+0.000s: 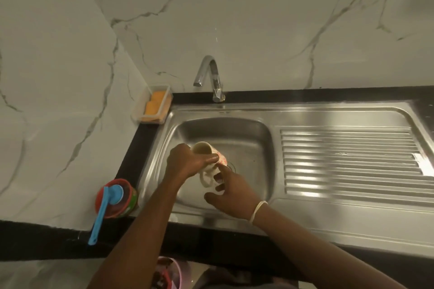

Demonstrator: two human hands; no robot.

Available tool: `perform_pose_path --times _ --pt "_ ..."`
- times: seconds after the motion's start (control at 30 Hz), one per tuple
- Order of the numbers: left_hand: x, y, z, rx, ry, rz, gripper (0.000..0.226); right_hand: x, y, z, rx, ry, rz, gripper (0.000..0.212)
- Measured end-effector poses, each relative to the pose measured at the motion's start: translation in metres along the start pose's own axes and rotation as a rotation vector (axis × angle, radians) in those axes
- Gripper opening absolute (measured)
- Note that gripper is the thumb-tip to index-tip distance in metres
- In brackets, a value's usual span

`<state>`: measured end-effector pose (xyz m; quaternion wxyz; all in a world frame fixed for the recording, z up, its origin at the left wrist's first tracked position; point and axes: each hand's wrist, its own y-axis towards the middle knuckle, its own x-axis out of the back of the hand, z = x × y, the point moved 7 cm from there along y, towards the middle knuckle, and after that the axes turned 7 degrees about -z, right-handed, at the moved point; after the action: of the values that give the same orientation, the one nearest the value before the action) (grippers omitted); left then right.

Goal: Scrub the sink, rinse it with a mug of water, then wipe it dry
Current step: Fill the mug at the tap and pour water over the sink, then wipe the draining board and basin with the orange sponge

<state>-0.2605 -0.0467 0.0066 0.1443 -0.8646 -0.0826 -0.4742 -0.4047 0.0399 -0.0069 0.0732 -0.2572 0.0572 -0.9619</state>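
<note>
A white mug [206, 148] with a red flower pattern hangs tilted over the steel sink basin [249, 138], its mouth turned up and away from me. My left hand [185, 162] grips the mug's body from the left. My right hand [230, 185] has its fingers curled at the mug's handle [207, 177]. The drain [231, 166] shows just behind the mug. I cannot tell whether water is in the mug.
A chrome tap [212, 77] stands behind the basin. A ribbed draining board [347, 162] lies to the right. A clear tray with an orange sponge [155, 103] sits at the back left. A red tub with a blue brush [110, 199] stands on the left counter.
</note>
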Motion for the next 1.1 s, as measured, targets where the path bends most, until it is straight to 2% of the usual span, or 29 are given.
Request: perform_pose_path --times 0.17,0.27,0.57,1.1 --pt "0.054 0.044 0.017 -0.061 0.155 -0.045 0.08 0.001 0.03 0.017 0.034 -0.106 -0.007 0.041" --pt "0.085 0.069 0.034 -0.062 0.188 -0.082 0.076 -0.01 0.048 0.028 0.042 -0.131 0.009 0.029" --pt "0.121 0.129 0.084 -0.041 0.389 -0.081 0.074 -0.052 0.083 0.054 0.059 -0.068 0.094 0.019" --pt "0.117 0.161 0.131 -0.036 0.411 -0.022 0.073 -0.101 0.125 0.06 0.034 -0.139 0.146 0.012"
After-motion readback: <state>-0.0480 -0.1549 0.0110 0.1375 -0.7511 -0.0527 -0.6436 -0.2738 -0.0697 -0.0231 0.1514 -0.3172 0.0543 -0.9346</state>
